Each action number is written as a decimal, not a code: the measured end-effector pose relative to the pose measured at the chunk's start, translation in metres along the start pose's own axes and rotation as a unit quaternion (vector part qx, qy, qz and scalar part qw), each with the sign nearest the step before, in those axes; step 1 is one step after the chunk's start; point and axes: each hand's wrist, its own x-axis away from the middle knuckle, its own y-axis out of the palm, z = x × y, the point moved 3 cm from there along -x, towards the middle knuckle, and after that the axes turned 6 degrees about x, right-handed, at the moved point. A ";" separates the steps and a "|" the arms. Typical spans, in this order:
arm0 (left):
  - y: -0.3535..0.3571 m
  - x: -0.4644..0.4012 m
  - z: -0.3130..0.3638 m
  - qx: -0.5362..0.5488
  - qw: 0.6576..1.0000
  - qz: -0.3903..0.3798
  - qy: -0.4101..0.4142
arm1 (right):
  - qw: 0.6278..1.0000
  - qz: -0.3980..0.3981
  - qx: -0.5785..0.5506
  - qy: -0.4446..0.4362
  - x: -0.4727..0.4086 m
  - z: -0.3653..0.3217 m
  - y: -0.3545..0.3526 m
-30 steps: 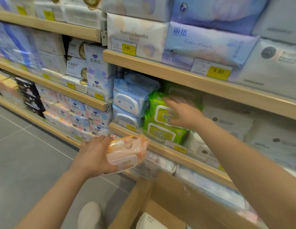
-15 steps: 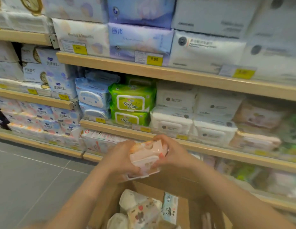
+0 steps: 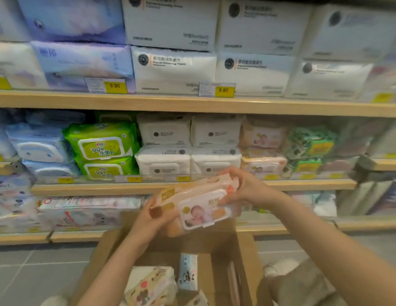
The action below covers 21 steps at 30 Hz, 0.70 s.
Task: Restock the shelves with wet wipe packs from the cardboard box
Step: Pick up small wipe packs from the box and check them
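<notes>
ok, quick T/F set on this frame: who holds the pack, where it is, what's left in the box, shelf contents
1. Both hands hold the peach wet wipe pack. True: left hand and right hand each have a grip on it.
2. The pack rests on the shelf. False: it is held in the air above the cardboard box.
3. The box is empty. False: several packs lie inside.
4. Green packs sit stacked on the middle shelf. True.
5. The price tags read 5.50. False: 9.90.

Both forearms are reaching forward, meeting mid-scene; the left hand (image 3: 156, 214) is gripping from the lower left, the right hand (image 3: 243, 188) is pinching from the upper right.
</notes>
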 end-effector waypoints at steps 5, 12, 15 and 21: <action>0.036 -0.015 -0.013 0.019 0.999 -0.001 -0.040 | 0.996 0.001 -0.067 0.051 0.013 0.039 -0.024; 0.110 -0.065 0.000 0.001 1.000 0.006 0.026 | 0.984 0.174 0.032 0.019 0.020 0.078 -0.078; 0.145 -0.097 0.015 -0.020 0.997 0.010 0.071 | 0.952 0.248 0.180 0.016 0.029 0.092 -0.122; 0.210 -0.160 0.048 -0.119 0.973 0.026 0.194 | 0.873 0.348 0.339 0.033 0.018 0.118 -0.213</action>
